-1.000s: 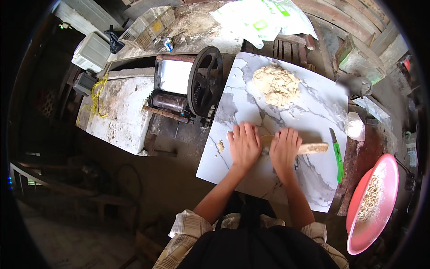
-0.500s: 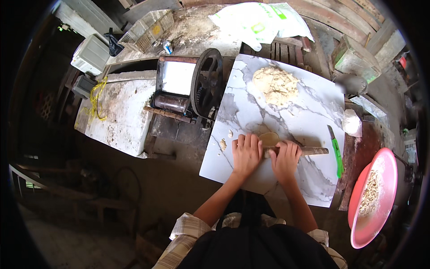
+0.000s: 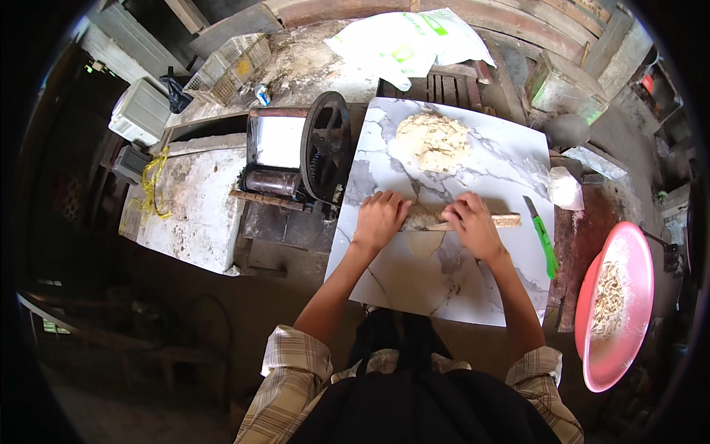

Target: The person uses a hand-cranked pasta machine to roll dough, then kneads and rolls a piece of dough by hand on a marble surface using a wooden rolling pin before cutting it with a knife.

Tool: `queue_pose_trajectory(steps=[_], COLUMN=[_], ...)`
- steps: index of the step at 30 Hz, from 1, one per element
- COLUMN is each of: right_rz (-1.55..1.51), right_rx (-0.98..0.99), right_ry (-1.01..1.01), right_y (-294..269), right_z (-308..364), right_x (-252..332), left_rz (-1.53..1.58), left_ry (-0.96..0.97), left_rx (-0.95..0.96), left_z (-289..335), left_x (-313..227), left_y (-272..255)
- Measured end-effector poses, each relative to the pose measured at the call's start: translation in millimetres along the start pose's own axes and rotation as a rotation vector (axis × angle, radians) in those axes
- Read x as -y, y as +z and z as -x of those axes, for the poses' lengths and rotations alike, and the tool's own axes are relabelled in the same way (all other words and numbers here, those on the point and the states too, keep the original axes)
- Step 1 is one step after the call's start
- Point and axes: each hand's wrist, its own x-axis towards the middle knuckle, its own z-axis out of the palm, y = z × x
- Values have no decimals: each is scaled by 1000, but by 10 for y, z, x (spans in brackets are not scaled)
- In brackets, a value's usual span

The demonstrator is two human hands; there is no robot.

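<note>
A wooden rolling pin [image 3: 506, 220] lies crosswise over a small flattened piece of dough [image 3: 424, 245] on a marble-patterned board [image 3: 473, 285]. My left hand [image 3: 379, 220] is closed over the pin's left end. Farther right along the pin, my right hand [image 3: 475, 224] grips it with bent fingers, leaving its right end bare. Most of the flat dough shows on the near side of the pin, with a little beyond it. A large lump of dough [image 3: 433, 140] rests toward the board's far edge. To the right of my right hand lies a green-handled utility knife [image 3: 545, 240].
A hand-cranked roller machine [image 3: 277, 174] with a big black wheel stands left of the board. On the right sit a small white plastic bag [image 3: 564, 189] and a pink basin [image 3: 636, 333] holding dough strips. Behind are a large white sack [image 3: 414, 48] and a plastic crate [image 3: 229, 70].
The rolling pin and both hands have moved away from me over the flat dough, which now shows on the pin's near side. My hands are farther apart. The whole view has shifted slightly.
</note>
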Motion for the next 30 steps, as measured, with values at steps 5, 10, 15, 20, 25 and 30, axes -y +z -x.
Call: queue_pose_trajectory(steps=[5, 10, 15, 20, 25, 30], right_rz=[78, 324, 430, 403, 337, 268], right_rx=[-43, -151, -207, -238, -209, -78], right_ry=[250, 189, 188, 157, 199, 165], right_y=[337, 464, 443, 405, 452, 415], right_z=[-311, -257, 170, -260, -285, 326], right_x=[-147, -96, 137, 26, 12, 179], left_rz=[84, -38, -136, -50, -75, -122], left_ry=[-254, -433, -163, -353, -295, -127], left_rx=[127, 149, -129, 103, -34, -150], left_z=[-306, -263, 216, -280, -278, 214], left_x=[-204, -183, -457, -270, -150, -454], left_y=[155, 251, 177, 168, 276, 150])
